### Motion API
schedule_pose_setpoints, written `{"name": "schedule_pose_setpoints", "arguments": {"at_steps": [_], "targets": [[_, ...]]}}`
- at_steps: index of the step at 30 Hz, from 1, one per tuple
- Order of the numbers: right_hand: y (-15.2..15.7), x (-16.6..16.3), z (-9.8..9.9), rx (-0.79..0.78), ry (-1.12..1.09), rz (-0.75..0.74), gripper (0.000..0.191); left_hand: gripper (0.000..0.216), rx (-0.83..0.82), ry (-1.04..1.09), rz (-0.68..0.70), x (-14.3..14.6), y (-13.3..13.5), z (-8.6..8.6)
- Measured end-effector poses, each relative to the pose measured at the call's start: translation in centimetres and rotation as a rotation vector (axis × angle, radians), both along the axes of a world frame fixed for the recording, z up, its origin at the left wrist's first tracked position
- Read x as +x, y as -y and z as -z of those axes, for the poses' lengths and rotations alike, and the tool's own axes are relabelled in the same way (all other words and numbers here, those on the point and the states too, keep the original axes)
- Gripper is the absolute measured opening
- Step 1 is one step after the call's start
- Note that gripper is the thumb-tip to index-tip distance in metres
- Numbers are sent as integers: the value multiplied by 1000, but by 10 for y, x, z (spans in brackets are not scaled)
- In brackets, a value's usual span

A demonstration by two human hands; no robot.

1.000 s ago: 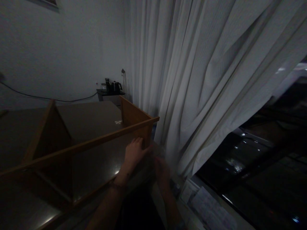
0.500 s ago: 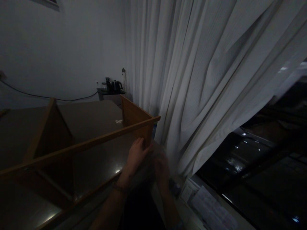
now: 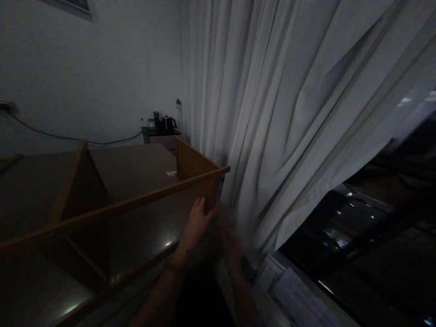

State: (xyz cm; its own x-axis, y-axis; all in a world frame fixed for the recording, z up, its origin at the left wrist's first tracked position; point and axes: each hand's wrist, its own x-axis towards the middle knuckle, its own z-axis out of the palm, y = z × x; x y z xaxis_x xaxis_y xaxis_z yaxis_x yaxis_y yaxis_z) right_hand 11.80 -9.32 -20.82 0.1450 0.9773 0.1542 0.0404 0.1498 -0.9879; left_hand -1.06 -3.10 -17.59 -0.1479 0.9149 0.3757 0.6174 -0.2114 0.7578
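A wooden shelf unit (image 3: 143,200) with upright panels lies across a large grey-brown surface. My left hand (image 3: 199,217) is at its near right end, fingers on the inner side of the end panel (image 3: 207,190) and thumb toward the outer side, pinching its lower part. Just to the right, close to the outside of that panel, is my right hand (image 3: 230,240). Motion and darkness smear its fingers, and whether it holds anything cannot be made out.
A long white curtain (image 3: 265,113) hangs close on the right, beside a dark window (image 3: 354,227). White boxes or papers (image 3: 299,295) lie low at right. At the back, a black kettle (image 3: 168,123) stands on a small cabinet; a cable (image 3: 85,141) runs along the wall.
The view has shifted slightly, so the scene sits a little further right and lower. My left hand keeps its place at the end panel. My right hand has moved slightly beside it.
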Motion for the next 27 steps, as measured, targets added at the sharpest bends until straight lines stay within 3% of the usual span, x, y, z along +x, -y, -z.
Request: {"name": "schedule_pose_setpoints", "arguments": {"at_steps": [7,21,27], "targets": [[1,-1,1,43,-71,-11,60,47,-6,-25,-7,0,1,0],[-3,14,2,126,153,-28,34,47,-3,-6,9,0,1,-2],[-7,18,7,124,199,-24,36,50,2,-7,-5,0,0,1]]}}
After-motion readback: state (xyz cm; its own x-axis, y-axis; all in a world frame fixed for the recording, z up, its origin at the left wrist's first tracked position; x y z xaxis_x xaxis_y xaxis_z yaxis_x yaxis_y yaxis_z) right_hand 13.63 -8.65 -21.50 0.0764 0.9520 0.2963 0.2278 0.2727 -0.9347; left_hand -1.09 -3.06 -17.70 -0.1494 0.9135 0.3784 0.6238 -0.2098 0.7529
